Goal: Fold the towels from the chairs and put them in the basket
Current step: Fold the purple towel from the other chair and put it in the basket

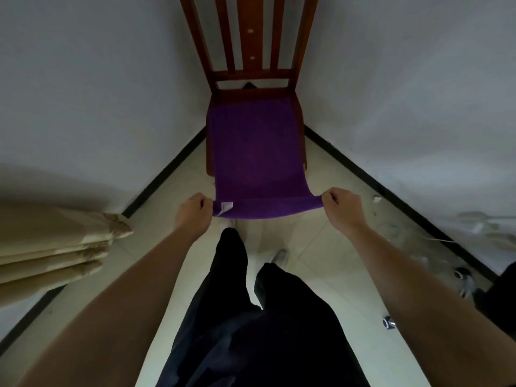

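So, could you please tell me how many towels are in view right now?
1: a purple towel spread over the wooden chair seat, its near corners pinched by the left hand and right hand. Others may lie outside the frame.

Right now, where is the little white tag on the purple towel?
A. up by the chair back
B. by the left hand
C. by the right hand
B: the white tag sits on the purple towel corner pinched by the left hand, opposite the right hand.
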`<state>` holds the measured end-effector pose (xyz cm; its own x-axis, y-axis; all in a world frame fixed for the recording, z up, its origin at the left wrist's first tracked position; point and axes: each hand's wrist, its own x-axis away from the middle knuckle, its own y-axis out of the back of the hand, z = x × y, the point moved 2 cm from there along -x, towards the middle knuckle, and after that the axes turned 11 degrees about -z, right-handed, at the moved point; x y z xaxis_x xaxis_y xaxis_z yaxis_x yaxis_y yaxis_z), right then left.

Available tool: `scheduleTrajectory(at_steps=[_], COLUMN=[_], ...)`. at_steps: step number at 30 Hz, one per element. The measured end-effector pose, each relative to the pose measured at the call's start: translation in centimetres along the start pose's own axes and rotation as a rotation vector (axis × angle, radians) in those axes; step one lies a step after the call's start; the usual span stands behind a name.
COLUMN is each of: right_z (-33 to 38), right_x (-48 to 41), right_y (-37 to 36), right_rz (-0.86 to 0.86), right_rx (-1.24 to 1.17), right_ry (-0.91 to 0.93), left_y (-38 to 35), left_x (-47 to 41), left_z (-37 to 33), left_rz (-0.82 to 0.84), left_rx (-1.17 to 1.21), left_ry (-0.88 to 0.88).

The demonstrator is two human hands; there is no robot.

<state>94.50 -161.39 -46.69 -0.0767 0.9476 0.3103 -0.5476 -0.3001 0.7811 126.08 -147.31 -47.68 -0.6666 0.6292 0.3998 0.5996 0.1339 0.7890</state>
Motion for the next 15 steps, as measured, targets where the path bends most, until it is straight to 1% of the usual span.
scheduleTrajectory(at_steps=[5,8,12,15], right_z=[1.9,4.0,6.9,7.9], right_x=[-3.7,-7.8,-16.4,-23.0], right_y=[-0.5,-1.2,-3.9,-6.8], right_rz=[0.011,-0.011,-0.054,-0.099], right_rx=[-0.023,-0.045,-0.005,0.039], right_ry=[-0.018,-0.015,0.003,0.046], left_y=[0.1,0.0,-1.5,-3.3], left_x=[-3.9,-8.4,-17.2,-23.7], left_z=[-1.2,-2.6,-4.5,-5.7], left_rz=[-0.013,-0.034,-0.031,-0.021], left_rx=[0.022,0.102,0.254,0.294], left_ry=[0.011,0.059,0.135,0.127])
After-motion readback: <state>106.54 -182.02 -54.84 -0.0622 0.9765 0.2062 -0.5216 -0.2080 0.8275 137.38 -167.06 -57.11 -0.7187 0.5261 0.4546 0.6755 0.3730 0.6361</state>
